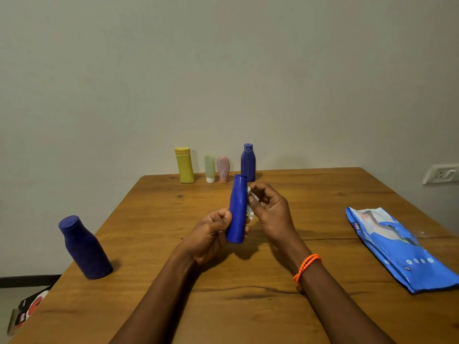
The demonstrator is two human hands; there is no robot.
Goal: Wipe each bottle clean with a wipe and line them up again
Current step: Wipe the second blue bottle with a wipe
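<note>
My left hand (212, 234) grips the lower part of a slim bright blue bottle (237, 209), held upright above the table's middle. My right hand (269, 209) pinches a crumpled white wipe (249, 207) against the bottle's right side. At the table's far edge stand a yellow bottle (185, 165), a pale green tube (210, 168), a pink tube (223, 168) and a dark blue bottle (248, 162) in a row. Another dark blue bottle (84, 247) stands alone near the left edge.
A blue pack of wipes (397, 247) lies flat on the wooden table (248, 306) at the right. A wall socket (440, 173) is on the right wall. A red, black and white object (27, 311) lies on the floor at the lower left.
</note>
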